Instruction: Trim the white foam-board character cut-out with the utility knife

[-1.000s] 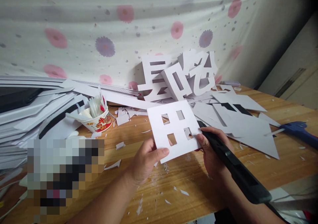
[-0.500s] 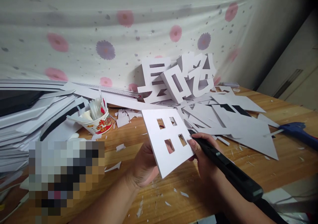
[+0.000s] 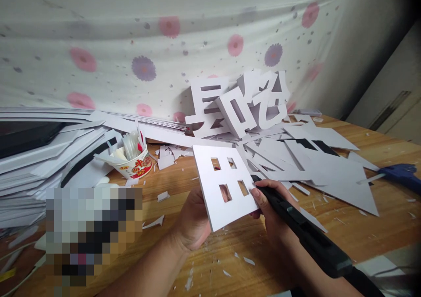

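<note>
whereas the left thumb lay over the white panel (image 3: 230,177) a second ago, left hand (image 3: 194,222) now half-curls behind it, grip hidden | right hand (image 3: 272,216) closed on panel's right edge and black tool (image 3: 305,226)

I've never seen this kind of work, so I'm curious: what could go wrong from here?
The right hand holds both the flat white board with four rectangular holes and the long black handheld tool, so either might slip.

Part of the left hand shows through one hole, so a slip of the tool could possibly catch it.
</note>
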Action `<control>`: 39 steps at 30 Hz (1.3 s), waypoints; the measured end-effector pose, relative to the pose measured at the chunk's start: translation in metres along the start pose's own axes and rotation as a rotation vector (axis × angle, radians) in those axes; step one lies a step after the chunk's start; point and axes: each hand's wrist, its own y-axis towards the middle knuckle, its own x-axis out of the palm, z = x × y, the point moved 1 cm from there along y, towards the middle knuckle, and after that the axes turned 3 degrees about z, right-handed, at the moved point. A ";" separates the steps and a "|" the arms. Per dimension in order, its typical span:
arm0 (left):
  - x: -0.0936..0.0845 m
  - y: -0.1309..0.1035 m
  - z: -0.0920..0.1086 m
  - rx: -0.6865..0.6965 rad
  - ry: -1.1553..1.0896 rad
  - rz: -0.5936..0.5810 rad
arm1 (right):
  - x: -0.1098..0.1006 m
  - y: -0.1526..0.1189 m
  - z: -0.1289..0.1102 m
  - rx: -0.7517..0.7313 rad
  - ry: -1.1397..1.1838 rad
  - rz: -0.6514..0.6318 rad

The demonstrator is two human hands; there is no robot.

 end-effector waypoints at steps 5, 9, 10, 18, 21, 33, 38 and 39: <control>-0.004 0.000 -0.005 0.032 -0.116 -0.046 | 0.000 0.000 -0.001 0.020 0.017 0.075; -0.008 0.001 -0.009 0.006 -0.072 0.062 | -0.006 0.006 0.008 -0.044 0.040 0.097; -0.009 0.001 -0.010 -0.004 -0.057 0.089 | -0.007 0.007 0.010 -0.058 0.044 0.099; -0.011 0.003 -0.007 -0.036 -0.021 0.099 | -0.008 0.009 0.011 -0.066 0.056 0.129; -0.010 0.002 -0.004 -0.040 -0.053 0.057 | -0.007 0.009 0.010 -0.074 0.054 0.135; -0.009 0.001 -0.003 -0.052 -0.056 -0.037 | -0.006 0.007 0.010 -0.080 0.042 0.094; -0.012 0.004 -0.010 -0.119 -0.053 0.062 | -0.008 0.009 0.016 -0.061 0.075 0.083; -0.013 0.004 -0.012 -0.142 -0.034 0.102 | -0.008 0.009 0.016 -0.051 0.087 0.086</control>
